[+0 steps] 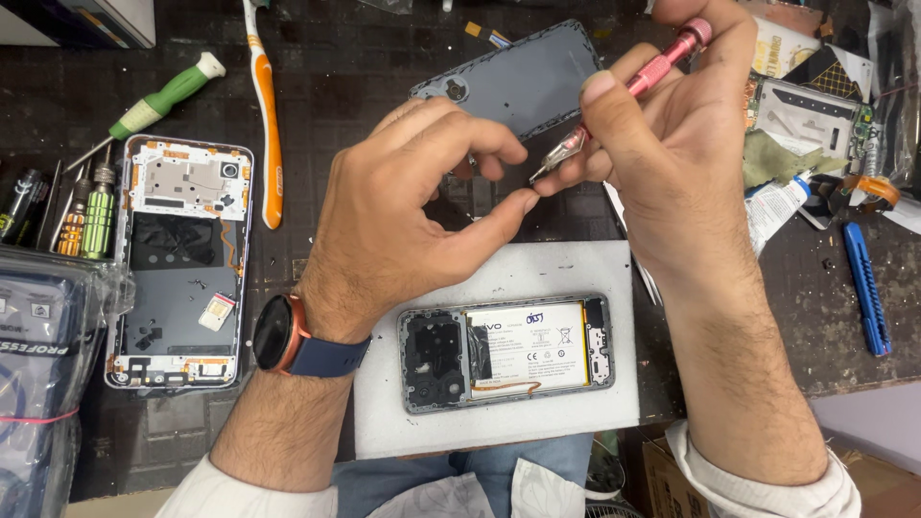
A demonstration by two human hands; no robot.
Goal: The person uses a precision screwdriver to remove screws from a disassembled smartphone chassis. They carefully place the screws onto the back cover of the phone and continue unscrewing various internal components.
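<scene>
Here my right hand [672,144] grips the slim pink metal screwdriver [633,82] like a pen, while my left hand [413,206] pinches at its tip to steady it, above the opened grey phone [507,351] on the white foam pad [499,427].

Pink screwdriver [662,65], orange-and-white toothbrush [266,105], blue knife [866,288], green-handled screwdriver [158,104], white foam pad [499,422]
</scene>
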